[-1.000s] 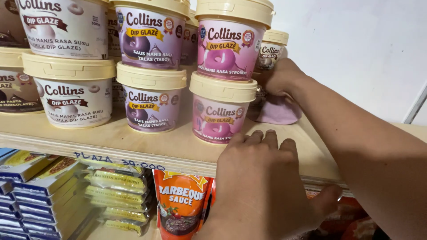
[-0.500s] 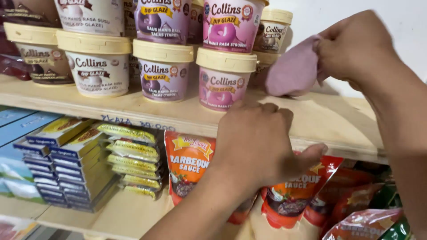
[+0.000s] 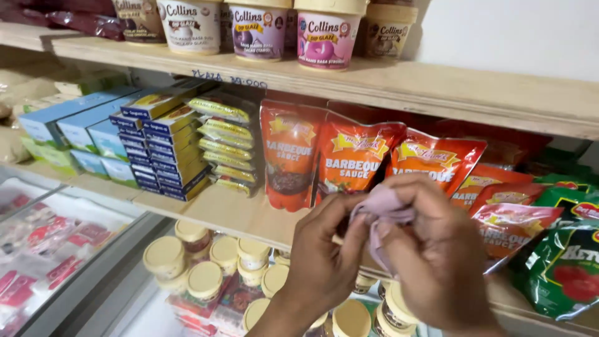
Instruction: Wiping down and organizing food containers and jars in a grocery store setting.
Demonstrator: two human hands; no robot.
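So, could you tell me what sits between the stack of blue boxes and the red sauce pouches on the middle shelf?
In the head view, a stack of yellow-green packets lies between the blue boxes and the red sauce pouches.

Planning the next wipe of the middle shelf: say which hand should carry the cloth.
Right, probably. The right hand wraps most of the pink cloth, while the left hand only pinches its edge with its fingers.

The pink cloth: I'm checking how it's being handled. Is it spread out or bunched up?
Bunched up. The cloth sits crumpled between the left hand and right hand, fingers pinching its folds; no flat area shows.
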